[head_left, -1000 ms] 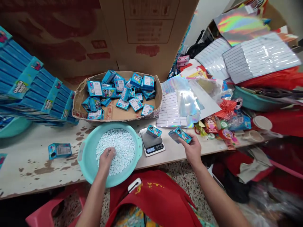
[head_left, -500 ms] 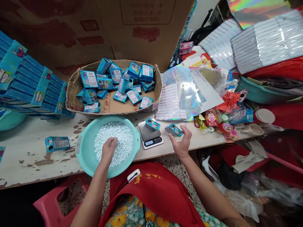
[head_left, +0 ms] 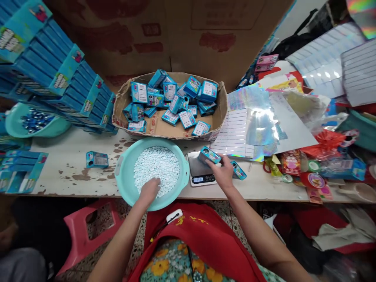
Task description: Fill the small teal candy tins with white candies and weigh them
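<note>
My left hand is in a turquoise basin, its fingers curled together against small white pellets that look like candies. Whatever the fingertips pinch is hidden. My right hand has its thumb and fingers around the right end of a small blue box, which sits tilted on a digital kitchen scale with a lit display. Just right of this hand, a second blue box lies on the table, partly covered by the hand.
Behind the basin, a cut-down cardboard tray holds many blue boxes. Stacked display packs rise at the left, near another turquoise bowl. A lone blue box lies left of the basin. Shiny sheets and loose packets cover the right side.
My right hand has gone from the box beside the scale to the one on it, closing around its end. My left hand stays in the pellets. The view has shifted left.
</note>
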